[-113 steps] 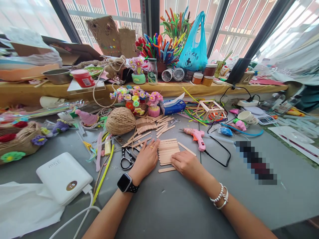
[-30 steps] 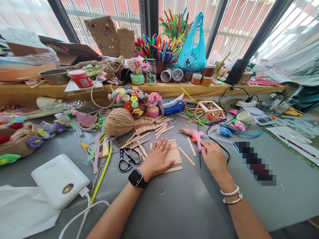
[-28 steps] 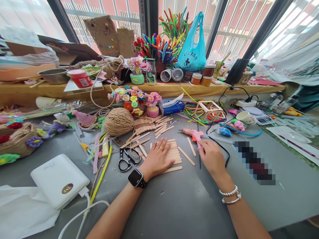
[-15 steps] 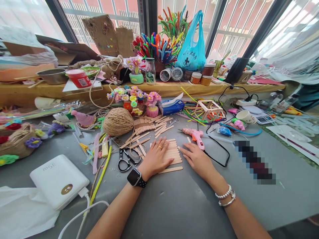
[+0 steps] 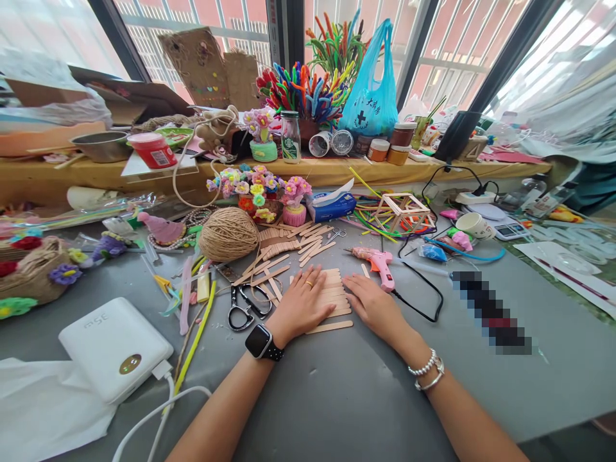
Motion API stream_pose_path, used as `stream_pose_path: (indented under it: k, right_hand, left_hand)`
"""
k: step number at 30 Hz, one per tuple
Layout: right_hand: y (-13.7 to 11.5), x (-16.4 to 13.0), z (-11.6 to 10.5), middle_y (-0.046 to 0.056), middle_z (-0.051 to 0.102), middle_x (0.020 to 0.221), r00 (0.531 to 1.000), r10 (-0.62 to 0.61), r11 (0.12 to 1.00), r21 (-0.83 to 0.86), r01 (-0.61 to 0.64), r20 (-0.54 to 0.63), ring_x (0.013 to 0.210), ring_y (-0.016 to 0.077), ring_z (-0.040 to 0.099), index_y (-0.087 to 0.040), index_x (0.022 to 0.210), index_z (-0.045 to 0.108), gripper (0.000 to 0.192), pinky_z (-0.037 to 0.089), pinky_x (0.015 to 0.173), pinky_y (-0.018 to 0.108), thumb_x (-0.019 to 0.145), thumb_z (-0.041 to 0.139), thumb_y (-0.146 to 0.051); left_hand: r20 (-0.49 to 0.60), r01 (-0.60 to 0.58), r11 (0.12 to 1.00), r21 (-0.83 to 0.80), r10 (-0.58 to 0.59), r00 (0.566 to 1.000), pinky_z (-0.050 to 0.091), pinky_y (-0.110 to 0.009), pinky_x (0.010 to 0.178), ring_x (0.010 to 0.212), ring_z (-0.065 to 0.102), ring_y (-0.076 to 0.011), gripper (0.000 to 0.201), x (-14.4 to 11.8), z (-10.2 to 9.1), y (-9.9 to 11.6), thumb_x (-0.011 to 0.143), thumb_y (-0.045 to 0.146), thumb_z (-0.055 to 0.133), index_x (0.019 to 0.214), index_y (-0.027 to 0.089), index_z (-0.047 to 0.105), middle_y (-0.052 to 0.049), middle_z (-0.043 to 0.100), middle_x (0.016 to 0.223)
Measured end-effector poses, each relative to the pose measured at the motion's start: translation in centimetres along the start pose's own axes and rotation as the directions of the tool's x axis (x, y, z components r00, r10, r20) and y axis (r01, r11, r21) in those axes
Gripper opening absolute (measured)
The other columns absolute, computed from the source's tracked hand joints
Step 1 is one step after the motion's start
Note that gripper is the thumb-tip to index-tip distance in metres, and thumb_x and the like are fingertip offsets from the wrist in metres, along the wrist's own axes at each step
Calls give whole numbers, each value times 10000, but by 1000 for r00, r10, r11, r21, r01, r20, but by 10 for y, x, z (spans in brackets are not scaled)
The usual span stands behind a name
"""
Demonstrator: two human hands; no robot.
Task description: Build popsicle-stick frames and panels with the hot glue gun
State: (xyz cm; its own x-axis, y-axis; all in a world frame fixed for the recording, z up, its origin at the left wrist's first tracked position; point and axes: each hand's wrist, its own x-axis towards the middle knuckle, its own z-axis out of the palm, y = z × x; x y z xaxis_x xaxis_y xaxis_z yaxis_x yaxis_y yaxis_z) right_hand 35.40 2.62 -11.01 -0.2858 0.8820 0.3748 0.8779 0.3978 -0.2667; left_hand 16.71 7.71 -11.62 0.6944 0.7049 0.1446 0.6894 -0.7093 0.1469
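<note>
Several popsicle sticks (image 5: 333, 296) lie side by side in a flat row on the grey table. Across their left ends rests my left hand (image 5: 304, 298), flat with its fingers stretched out. My right hand (image 5: 375, 301) is at the right ends of the row, fingers extended, the tips touching or very near the sticks. One separate stick (image 5: 330, 327) lies just below the row, close to my left thumb. Black-handled scissors (image 5: 248, 307) lie left of my left hand. A pink glue gun (image 5: 380, 264) lies beyond my right hand.
Loose popsicle sticks (image 5: 312, 242) are scattered behind the row, beside a ball of twine (image 5: 229, 235). A small stick frame (image 5: 403, 212) stands at the back right. A white power bank (image 5: 115, 350) with a cable sits at the left. The glue gun's black cord (image 5: 439, 308) loops on the right.
My right hand has shifted slightly left, bringing its fingers up against the right ends of the stick row. My left hand has stayed in place.
</note>
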Motion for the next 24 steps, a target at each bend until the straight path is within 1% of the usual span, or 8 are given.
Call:
stream_pose_path:
  k: [4, 6, 9, 11, 14, 19, 21, 24]
  right_hand:
    - [-7, -6, -14, 79, 614, 1004, 998, -64, 984, 165, 59, 23, 997, 198, 519, -184, 990, 587, 234, 421, 886, 383, 800, 506, -296]
    - [-11, -10, -18, 82, 605, 1007, 995, -93, 976, 199, 83, 42, 1004, 207, 511, -193, 1000, 579, 292, 408, 897, 405, 747, 575, -339]
    - [-13, -14, -16, 92, 564, 1107, 992, -104, 981, 169, 91, 65, 1110, 233, 441, -213, 1083, 542, 424, 358, 938, 457, 694, 626, -358]
    - [-13, -14, -11, 87, 540, 1155, 992, -105, 988, 125, 96, 67, 1149, 237, 407, -241, 1096, 542, 412, 331, 953, 480, 706, 615, -351]
    - [-15, -13, -6, 72, 533, 1174, 991, -124, 989, 82, 121, 44, 1154, 230, 405, -266, 1070, 565, 342, 309, 966, 488, 736, 587, -334]
    - [-19, -14, -1, 50, 584, 1094, 981, -191, 978, 84, 193, -31, 1115, 201, 444, -229, 861, 634, 132, 311, 981, 447, 785, 534, -270]
    - [-20, -14, 1, 47, 599, 1064, 978, -200, 974, 93, 204, -58, 1090, 194, 465, -213, 800, 625, 111, 325, 976, 436, 796, 516, -236]
    - [-22, -14, 2, 51, 602, 1056, 978, -191, 974, 109, 199, -77, 1071, 196, 478, -204, 768, 605, 100, 343, 964, 435, 798, 510, -219]
  left_hand:
    - [14, 0, 1000, -14, 1, 1000, 193, -426, 1031, 1270, 210, -265, 642, 0, -2, 0, 813, 532, 317, 1284, 95, 319, -145, 272, 1376]
    - [7, 2, 1000, -29, -2, 1000, 204, -432, 1027, 1270, 209, -265, 613, 0, -2, 0, 824, 509, 316, 1280, 101, 325, -143, 274, 1375]
    - [-6, 6, 999, -40, -7, 1000, 213, -439, 1022, 1271, 209, -257, 551, 0, -1, 0, 844, 454, 312, 1276, 112, 331, -136, 277, 1375]
    - [-8, 4, 999, -33, -4, 1000, 211, -438, 1024, 1272, 205, -253, 537, -1, 0, 0, 849, 433, 311, 1280, 112, 324, -134, 269, 1379]
    - [-11, -5, 1000, -18, 5, 1000, 200, -430, 1029, 1275, 202, -244, 520, -1, 1, -1, 855, 401, 306, 1285, 109, 313, -130, 265, 1381]
    - [-8, -7, 1000, 6, 7, 1000, 185, -417, 1039, 1277, 198, -229, 480, -1, 1, 0, 864, 319, 292, 1289, 97, 305, -131, 268, 1380]
    - [-11, -6, 1000, 9, 6, 1000, 189, -422, 1037, 1277, 197, -233, 480, 0, 1, 0, 865, 321, 292, 1287, 92, 310, -136, 267, 1379]
    - [-26, -11, 1000, 0, 11, 1000, 190, -427, 1038, 1276, 199, -234, 480, -1, 2, -1, 865, 319, 301, 1289, 94, 308, -134, 270, 1377]
